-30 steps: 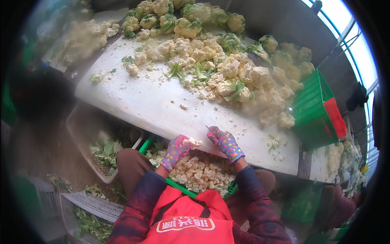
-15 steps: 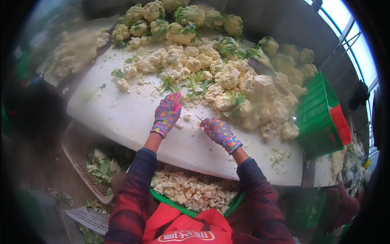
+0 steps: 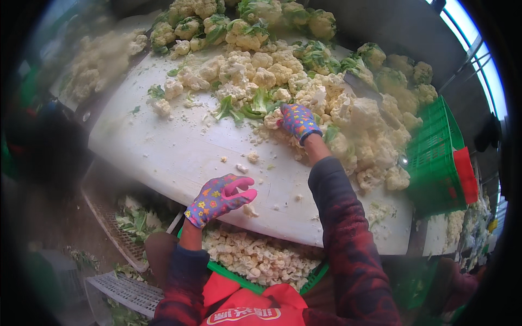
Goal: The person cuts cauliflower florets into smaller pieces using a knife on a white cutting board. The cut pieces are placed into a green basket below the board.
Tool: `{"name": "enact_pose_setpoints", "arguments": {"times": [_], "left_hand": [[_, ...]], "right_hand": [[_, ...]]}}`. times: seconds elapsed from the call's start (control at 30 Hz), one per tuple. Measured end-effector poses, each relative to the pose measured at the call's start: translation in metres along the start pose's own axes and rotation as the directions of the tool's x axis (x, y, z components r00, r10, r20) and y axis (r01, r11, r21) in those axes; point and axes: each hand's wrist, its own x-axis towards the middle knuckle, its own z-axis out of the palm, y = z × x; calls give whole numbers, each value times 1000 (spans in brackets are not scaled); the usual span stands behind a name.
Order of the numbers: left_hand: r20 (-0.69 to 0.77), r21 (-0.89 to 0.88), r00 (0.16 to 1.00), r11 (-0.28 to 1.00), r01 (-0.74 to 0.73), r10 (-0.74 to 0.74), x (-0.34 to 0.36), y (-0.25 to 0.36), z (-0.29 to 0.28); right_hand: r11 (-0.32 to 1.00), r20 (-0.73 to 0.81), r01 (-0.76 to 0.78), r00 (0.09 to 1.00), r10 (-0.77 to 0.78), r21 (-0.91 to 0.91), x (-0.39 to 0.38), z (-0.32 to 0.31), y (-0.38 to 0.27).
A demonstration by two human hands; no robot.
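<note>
My right hand (image 3: 299, 121), in a flowered glove, reaches to the near edge of the cauliflower heap (image 3: 321, 100). Its fingers are closed on a cauliflower piece (image 3: 273, 119); the small blade seen in this hand before does not show now. Held over the front edge of the white table (image 3: 157, 144), my left hand (image 3: 220, 199) is open, pink thumb and fingers apart and curved. A small cauliflower bit (image 3: 249, 211) is just beside its fingertips. Below, cut florets fill a green crate (image 3: 247, 283) in front of my red apron.
Whole cauliflower heads (image 3: 247, 35) line the far side. A broad metal blade (image 3: 363, 88) lies among the heap. At the right stands a green crate (image 3: 432, 155) with a red piece on its side. Leaves fill a brown crate (image 3: 117, 231) at lower left.
My right hand has moved forward to the heap and closed on a cauliflower piece; the small blade has gone from sight. My left hand has drawn back toward the front edge and opened.
</note>
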Motion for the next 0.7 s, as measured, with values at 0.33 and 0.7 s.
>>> {"name": "enact_pose_setpoints", "arguments": {"times": [0.33,0.7], "left_hand": [[-275,418,896,882,-215,349,14,-52,50],[-351,-408,931,911,-59,-97,-1,-67,72]], "right_hand": [[928,-208,146,975,-76,344,-135,16,-48],[362,180,-280,941,287,889,-224,-10,-92]]}}
